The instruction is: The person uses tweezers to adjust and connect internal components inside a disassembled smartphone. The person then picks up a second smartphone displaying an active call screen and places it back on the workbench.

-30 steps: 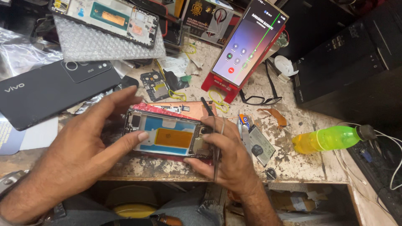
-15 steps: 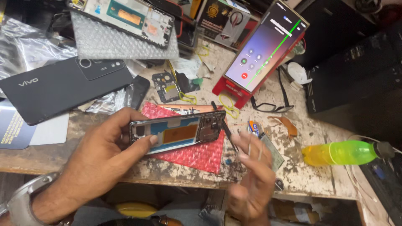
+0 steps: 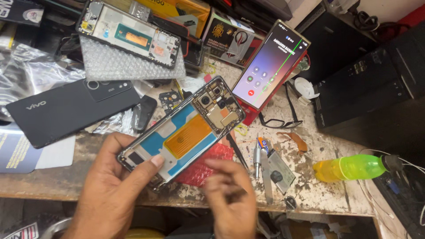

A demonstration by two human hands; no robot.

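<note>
We count two opened phones — one at frame centre, gripped at its lower end by our left hand [image 3: 110,186], the opened phone [image 3: 186,132] tilted above the red bubble wrap [image 3: 208,161]. Our right hand [image 3: 230,194] hovers blurred below it — whether it holds anything, we cannot tell. The second frame [image 3: 130,35] lies upper left; one lit phone [image 3: 272,64] stands upper centre.

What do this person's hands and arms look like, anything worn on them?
Both the left hand and the right hand are bare: no gloves and no rings that show. No sleeves reach the wrists. A silvery metal band, probably a watch or bracelet, shows at the left wrist near the frame's bottom edge. The right hand is motion-blurred.
</note>
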